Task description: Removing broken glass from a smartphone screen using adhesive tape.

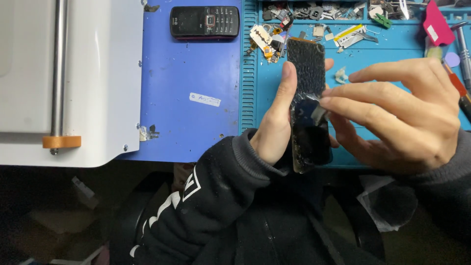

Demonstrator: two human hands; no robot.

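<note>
My left hand [275, 122] grips a black phone screen panel [306, 73] upright over the blue work mat, thumb along its left edge. The panel's upper half looks cracked and rough; its lower half is glossy. My right hand [402, 113] comes in from the right, fingertips pinching a small clear, shiny piece of film [314, 109] at the panel's middle. Both arms wear dark sleeves.
A black keypad phone [204, 22] lies at the back on the darker blue surface [191, 73]. Several small parts, razor blades and tools [314, 24] litter the teal mat [392, 49]. A white machine with a metal rod [59, 73] stands left. A red-handled tool [458, 86] lies far right.
</note>
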